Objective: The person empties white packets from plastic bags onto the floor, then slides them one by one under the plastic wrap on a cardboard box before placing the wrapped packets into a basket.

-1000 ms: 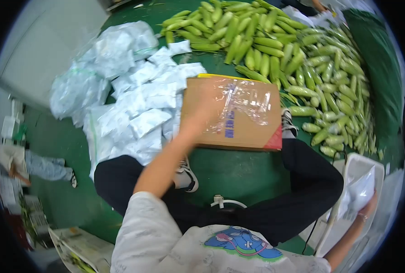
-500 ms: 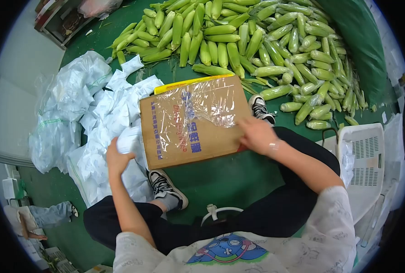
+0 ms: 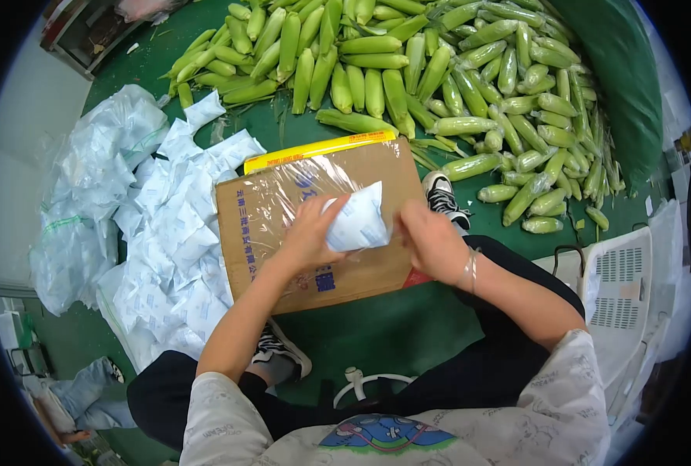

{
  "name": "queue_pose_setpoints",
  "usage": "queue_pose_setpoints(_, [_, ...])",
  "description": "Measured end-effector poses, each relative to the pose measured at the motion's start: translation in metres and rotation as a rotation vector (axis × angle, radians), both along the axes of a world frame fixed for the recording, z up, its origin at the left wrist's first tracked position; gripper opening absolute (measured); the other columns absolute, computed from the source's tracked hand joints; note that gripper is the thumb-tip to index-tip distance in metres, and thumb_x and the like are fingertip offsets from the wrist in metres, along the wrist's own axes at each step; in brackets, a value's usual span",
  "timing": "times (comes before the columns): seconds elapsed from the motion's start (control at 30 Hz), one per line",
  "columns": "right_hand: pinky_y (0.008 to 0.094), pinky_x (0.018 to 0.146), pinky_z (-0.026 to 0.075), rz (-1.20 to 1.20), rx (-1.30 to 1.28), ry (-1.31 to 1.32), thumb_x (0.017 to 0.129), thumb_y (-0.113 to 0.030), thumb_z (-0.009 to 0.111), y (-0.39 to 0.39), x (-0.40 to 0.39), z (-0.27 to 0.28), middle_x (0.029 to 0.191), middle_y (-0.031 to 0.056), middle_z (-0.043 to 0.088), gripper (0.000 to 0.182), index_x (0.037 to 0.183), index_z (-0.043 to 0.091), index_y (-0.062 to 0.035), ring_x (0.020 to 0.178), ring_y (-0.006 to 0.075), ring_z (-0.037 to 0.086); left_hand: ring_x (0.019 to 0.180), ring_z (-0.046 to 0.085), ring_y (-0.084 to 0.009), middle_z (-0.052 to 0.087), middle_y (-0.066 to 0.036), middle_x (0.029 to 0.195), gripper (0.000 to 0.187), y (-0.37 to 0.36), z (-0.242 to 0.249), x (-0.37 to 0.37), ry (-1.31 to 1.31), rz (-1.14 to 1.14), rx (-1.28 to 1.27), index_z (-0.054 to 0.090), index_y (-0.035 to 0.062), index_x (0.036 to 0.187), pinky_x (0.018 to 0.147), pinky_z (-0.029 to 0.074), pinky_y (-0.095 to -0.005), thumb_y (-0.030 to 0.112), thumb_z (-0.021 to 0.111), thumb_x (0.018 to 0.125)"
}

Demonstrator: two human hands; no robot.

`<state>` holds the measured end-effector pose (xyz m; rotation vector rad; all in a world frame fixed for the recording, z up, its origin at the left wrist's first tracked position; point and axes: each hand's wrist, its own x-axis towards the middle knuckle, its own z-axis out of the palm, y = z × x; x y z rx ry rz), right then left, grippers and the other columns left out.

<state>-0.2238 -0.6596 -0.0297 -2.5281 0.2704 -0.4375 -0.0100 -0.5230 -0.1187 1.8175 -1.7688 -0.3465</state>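
My left hand grips a plump white ice pack with faint blue print, holding it above a cardboard box. The box lies across my lap area with clear tape and blue and red lettering on its upper face. Just right of the pack is my right hand, its fingers curled in over the right part of the box. Whatever those fingers hold, if anything, is hidden. To the left of the box spreads a heap of similar ice packs.
Beyond the box lie bare green corn cobs in husk and film-wrapped corn. A yellow package shows behind the box. Clear plastic bags sit at left, a white basket at right. Another person's legs show lower left.
My left hand has moved right from the heap, carrying an ice pack over the box. My right hand stays near the box's right side, its fingers now curled. The view has shifted slightly.
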Motion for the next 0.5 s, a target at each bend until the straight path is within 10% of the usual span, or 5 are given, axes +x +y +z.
queue_pose_setpoints(0.27, [0.0465, 0.090, 0.041, 0.006, 0.022, 0.030, 0.083, 0.001, 0.056, 0.018, 0.060, -0.087, 0.115, 0.0227, 0.048, 0.024, 0.106, 0.051, 0.0016, 0.113, 0.0415, 0.044, 0.126, 0.039, -0.0386, 0.042, -0.020, 0.134, 0.097, 0.020, 0.017, -0.006, -0.225, -0.004, 0.035, 0.036, 0.0065, 0.141, 0.107, 0.029, -0.0482, 0.029, 0.084, 0.061])
queue_pose_setpoints(0.4, [0.0518, 0.104, 0.031, 0.135, -0.174, 0.096, 0.079, -0.028, 0.070, -0.003, 0.052, -0.077, 0.139, 0.0243, 0.038, 0.074, 0.137, 0.034, 0.0021, 0.129, 0.0409, 0.036, 0.124, 0.041, -0.0407, 0.043, -0.025, 0.132, 0.093, 0.082, 0.028, -0.018, -0.143, 0.500, 0.069, 0.040, -0.0043, 0.133, 0.101, 0.035, -0.0471, 0.041, 0.084, 0.065])
queue_pose_setpoints(0.5, [0.0510, 0.107, 0.029, 0.279, -0.234, 0.326, 0.066, -0.041, 0.078, -0.018, 0.057, -0.068, 0.143, 0.0254, 0.034, 0.109, 0.147, 0.019, 0.0012, 0.133, 0.0396, 0.034, 0.115, 0.051, -0.0411, 0.049, -0.025, 0.126, 0.073, 0.123, 0.023, -0.027, -0.146, 0.812, 0.565, 0.044, -0.0039, 0.125, 0.091, 0.046, -0.0432, 0.033, 0.079, 0.073])
